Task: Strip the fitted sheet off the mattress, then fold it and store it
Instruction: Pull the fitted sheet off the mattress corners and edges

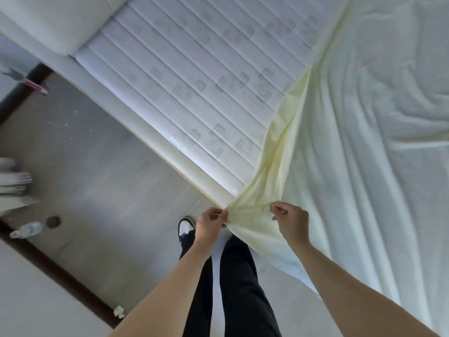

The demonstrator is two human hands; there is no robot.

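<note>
The fitted sheet (352, 147), right of frame, is thin, matt, pale yellow cloth, creased and wrinkled. The mattress (194, 76), upper centre, shows white quilted fabric with stitched ridges. The floor (97, 166), left, looks grey, smooth and matt.

- One head-worn wide-angle view looks steeply down past the person's arms.
- It sits close above the mattress (194, 76) edge, which runs from 10 o'clock to 5 o'clock.
- Floor (92, 166) fills 8 o'clock.

A clear plastic bottle (27, 229) lies on the grey floor (102, 186) beside a dark wooden strip (56, 268), with a crumpled white scrap (119, 312) further along it.
</note>
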